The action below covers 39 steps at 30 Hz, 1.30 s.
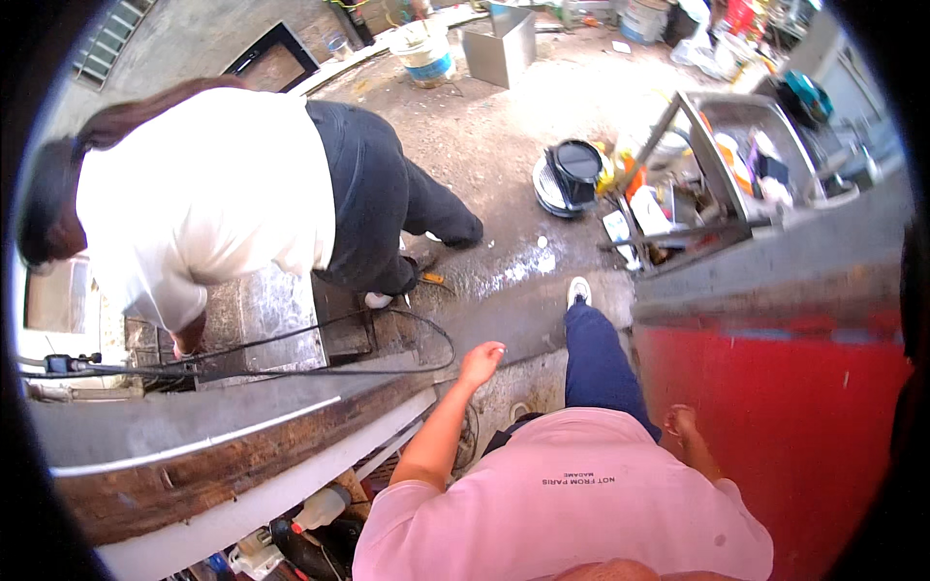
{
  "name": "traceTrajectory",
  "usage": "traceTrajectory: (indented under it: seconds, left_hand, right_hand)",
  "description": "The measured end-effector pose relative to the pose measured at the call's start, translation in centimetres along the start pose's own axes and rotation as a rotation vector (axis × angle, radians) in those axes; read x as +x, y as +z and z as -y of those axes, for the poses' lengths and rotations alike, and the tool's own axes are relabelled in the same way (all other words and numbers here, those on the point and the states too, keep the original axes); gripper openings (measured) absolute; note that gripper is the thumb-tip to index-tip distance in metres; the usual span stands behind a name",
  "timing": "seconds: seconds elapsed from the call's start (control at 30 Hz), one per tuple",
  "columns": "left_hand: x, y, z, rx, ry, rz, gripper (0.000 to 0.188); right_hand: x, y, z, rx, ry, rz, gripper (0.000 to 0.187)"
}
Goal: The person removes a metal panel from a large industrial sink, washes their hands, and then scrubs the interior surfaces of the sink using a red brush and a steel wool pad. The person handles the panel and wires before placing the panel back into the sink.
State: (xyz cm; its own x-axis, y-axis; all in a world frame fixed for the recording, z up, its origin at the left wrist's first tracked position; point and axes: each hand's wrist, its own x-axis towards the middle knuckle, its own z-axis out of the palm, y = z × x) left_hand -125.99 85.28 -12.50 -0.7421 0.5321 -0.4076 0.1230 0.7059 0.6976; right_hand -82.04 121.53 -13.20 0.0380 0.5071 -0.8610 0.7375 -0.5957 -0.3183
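My left hand (481, 364) is held out in front of me above the walkway, fingers loosely curled, and I see nothing in it. Close to its left runs a looped black cable (451, 351), apart from the fingers. My right hand (681, 420) hangs low by my side, beside a red panel (765, 416); its fingers are curled in and no object shows in them. One of my legs, in blue trousers (603, 363), is stretched forward, ending in a light shoe (578, 290).
At left a person in a white shirt (208, 184) bends over a metal-topped surface (281, 320). A ledge (242, 455) edges the walkway. Ahead stand a black-topped container (578, 160) and a cluttered metal sink (790, 121). Farther back are a white bucket (423, 58) and bent sheet metal (499, 48).
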Motion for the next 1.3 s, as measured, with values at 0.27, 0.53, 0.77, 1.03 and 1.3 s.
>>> traceTrajectory:
  seconds: [0.27,0.53,0.77,1.03,1.3]
  left_hand:
    - [16.6,-2.4,-22.6,-0.177,-0.104,0.186,0.028]
    - [40.0,-14.2,-32.6,-0.268,0.038,-0.043,0.023]
    - [66.2,-29.4,-27.2,-0.249,-0.057,-0.216,0.024]
    - [91.8,-55.4,-19.3,-0.174,-0.248,-0.438,0.02]
    - [101.4,-67.4,-6.2,-0.288,-0.354,-0.531,0.021]
  right_hand:
    - [0.2,3.9,46.0,0.185,-0.559,0.326,0.021]
    - [-2.3,7.5,62.9,0.062,-0.442,0.411,0.021]
    - [2.9,20.1,81.0,0.179,-0.494,0.34,0.014]
    - [3.4,38.6,110.7,-0.277,-0.523,0.34,0.019]
    - [7.3,59.2,139.5,-0.537,-0.43,0.327,0.017]
